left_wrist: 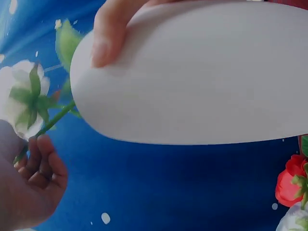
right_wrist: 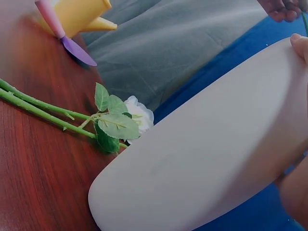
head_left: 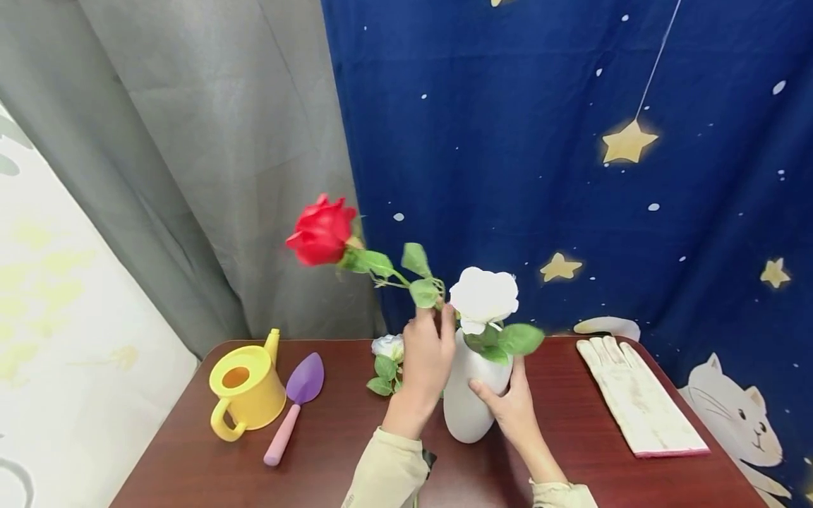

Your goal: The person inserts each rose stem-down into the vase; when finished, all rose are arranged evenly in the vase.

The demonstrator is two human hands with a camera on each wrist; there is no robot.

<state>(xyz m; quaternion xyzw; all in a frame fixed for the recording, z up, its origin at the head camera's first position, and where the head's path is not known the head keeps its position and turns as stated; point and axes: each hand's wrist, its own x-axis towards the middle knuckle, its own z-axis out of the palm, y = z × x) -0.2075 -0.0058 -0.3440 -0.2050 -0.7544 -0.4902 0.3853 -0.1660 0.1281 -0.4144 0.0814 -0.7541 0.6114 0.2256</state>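
My left hand (head_left: 427, 356) pinches the green stem of a red rose (head_left: 322, 231) beside the mouth of a white vase (head_left: 466, 402). The bloom leans out to the upper left. In the left wrist view the stem (left_wrist: 57, 118) runs from those fingers to behind the vase's rim. My right hand (head_left: 508, 402) grips the vase near its top, thumb across the front; the vase is tilted. A white rose (head_left: 485, 298) with green leaves stands in the vase. Another white rose (right_wrist: 139, 118) lies on the table behind it, partly hidden by my left arm.
On the table's left are a yellow watering can (head_left: 250, 388) and a purple trowel (head_left: 305, 381) with a pink handle. White gloves (head_left: 641, 395) lie at the right. A red flower (left_wrist: 290, 180) shows low in the left wrist view. Curtains (head_left: 508, 141) hang behind the table.
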